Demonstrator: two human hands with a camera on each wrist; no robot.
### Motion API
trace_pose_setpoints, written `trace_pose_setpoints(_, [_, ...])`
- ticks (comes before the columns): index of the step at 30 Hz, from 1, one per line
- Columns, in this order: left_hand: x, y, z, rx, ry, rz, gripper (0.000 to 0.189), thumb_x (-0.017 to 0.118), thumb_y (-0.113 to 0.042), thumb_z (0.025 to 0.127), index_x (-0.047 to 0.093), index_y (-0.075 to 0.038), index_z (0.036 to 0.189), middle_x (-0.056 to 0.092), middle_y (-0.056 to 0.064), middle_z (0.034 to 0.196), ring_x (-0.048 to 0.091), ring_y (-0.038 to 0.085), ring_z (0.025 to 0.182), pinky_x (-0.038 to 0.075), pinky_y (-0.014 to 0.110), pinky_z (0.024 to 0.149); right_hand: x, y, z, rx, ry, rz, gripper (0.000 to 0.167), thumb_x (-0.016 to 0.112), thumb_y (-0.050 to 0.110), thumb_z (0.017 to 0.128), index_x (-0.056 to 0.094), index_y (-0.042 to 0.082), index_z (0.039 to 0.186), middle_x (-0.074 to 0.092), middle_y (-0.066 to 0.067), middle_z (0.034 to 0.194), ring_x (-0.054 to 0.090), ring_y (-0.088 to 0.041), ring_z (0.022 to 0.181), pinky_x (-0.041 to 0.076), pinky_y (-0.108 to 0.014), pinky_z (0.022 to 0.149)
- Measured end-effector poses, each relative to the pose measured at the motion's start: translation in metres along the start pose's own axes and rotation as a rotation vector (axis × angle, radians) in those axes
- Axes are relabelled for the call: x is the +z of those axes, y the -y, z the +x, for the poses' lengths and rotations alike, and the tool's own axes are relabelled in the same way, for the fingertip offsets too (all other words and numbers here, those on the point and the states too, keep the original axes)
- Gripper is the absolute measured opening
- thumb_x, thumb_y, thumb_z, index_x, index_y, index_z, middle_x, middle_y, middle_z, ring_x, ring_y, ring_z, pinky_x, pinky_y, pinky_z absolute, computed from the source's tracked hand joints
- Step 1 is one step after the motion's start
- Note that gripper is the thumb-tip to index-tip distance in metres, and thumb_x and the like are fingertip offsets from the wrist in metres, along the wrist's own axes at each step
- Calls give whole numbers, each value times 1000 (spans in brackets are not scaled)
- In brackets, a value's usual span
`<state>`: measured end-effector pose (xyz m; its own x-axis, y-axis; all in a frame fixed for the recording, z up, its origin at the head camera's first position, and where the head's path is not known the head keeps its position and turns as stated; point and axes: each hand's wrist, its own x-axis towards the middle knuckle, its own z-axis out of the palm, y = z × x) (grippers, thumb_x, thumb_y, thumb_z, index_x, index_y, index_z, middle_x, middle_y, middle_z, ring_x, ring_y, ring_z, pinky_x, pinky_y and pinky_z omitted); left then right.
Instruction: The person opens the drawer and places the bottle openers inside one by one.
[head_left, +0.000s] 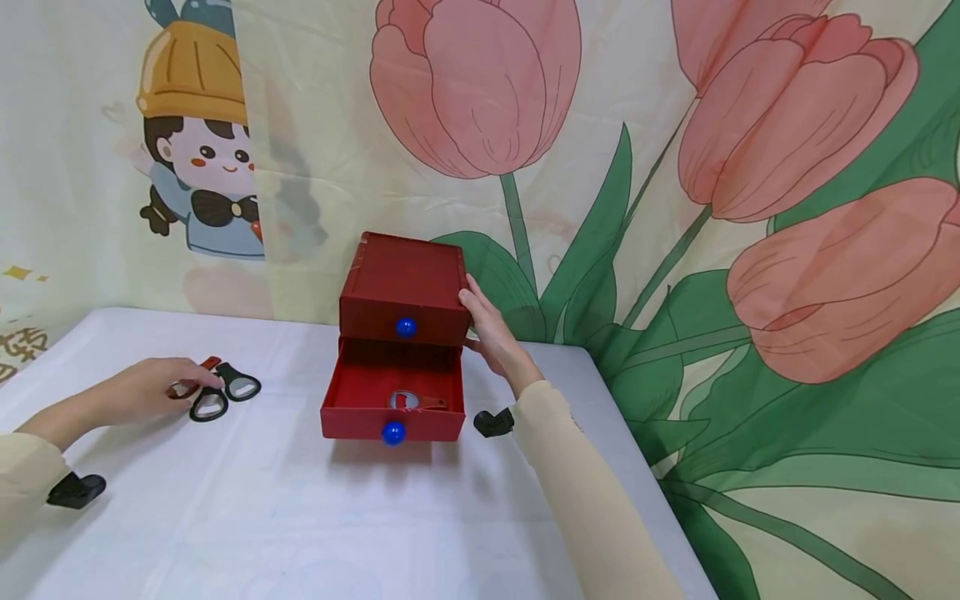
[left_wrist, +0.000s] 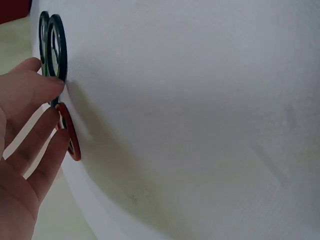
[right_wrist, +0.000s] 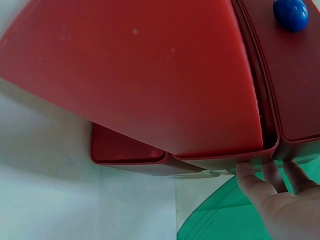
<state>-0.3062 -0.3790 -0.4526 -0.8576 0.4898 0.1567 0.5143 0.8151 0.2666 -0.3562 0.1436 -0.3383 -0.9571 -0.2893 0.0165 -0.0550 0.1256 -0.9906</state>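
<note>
At the left of the table, my left hand (head_left: 167, 388) pinches a pair of scissors (head_left: 210, 405) between thumb and fingers. Two dark ring handles (left_wrist: 57, 47) stick out past the thumb, and a red loop (left_wrist: 70, 131) shows by the other fingertips. My right hand (head_left: 495, 337) lies against the right side of a red two-drawer cabinet (head_left: 405, 271), fingertips touching its wall in the right wrist view. Its lower drawer (head_left: 337, 408) is pulled out; the upper one is closed. Inside the lower drawer lies a tool (head_left: 417, 402) with a metal ring head and brownish handle.
Each drawer has a blue round knob (head_left: 393, 432). A white cloth (head_left: 247, 517) covers the table. Behind it hangs a curtain (head_left: 322, 167) printed with tulips and a cartoon figure. Black wrist pieces (head_left: 493, 423) sit at both sleeves.
</note>
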Motion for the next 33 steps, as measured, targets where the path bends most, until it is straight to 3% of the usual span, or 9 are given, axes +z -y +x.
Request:
trace_pose_setpoints(11, [8, -5, 6, 162, -95, 92, 44, 86, 5, 71, 81, -17, 108, 71, -2, 111, 66, 18, 97, 55, 32, 80, 1, 2, -1, 4, -3, -4, 69, 44, 49, 112, 11, 40, 171, 15, 0, 178, 20, -35, 161, 31, -67, 123])
trace_pose_setpoints(15, [8, -10, 7, 119, -44, 80, 37, 86, 0, 76, 81, -18, 108, 74, 5, 115, 68, 33, 108, 56, 49, 92, 2, 2, -2, 5, 0, 2, 69, 44, 50, 112, 10, 39, 171, 15, 0, 178, 20, -35, 161, 30, -67, 123])
trace_pose_setpoints(19, [7, -17, 8, 81, 9, 49, 33, 92, -10, 78, 81, -16, 108, 75, 3, 115, 65, 39, 111, 53, 59, 93, 2, 3, -2, 4, 2, 0, 70, 44, 49, 112, 10, 39, 171, 15, 0, 178, 21, -36, 161, 30, -67, 123])
trace_pose_setpoints(23, [10, -24, 10, 80, 28, 63, 31, 94, -18, 78, 81, -21, 107, 76, -8, 109, 64, 31, 108, 54, 53, 93, 2, 3, -3, 0, 0, -12, 69, 45, 49, 111, 11, 41, 171, 16, 0, 177, 22, -35, 160, 32, -67, 123])
trace_pose_setpoints(28, [14, -33, 14, 107, 72, 55, 29, 92, -22, 81, 80, -24, 107, 76, -14, 107, 68, 19, 104, 57, 50, 93, 2, 2, -2, -3, -3, -12, 69, 47, 50, 110, 12, 43, 170, 17, 0, 177, 22, -35, 160, 32, -66, 122])
trace_pose_setpoints(33, [17, -41, 17, 162, 67, 2, 31, 92, -19, 82, 81, -20, 111, 73, -16, 106, 67, 5, 97, 60, 37, 86, 2, 2, -2, -1, 0, -7, 69, 45, 50, 111, 11, 41, 171, 16, 0, 177, 22, -35, 160, 32, -67, 123])
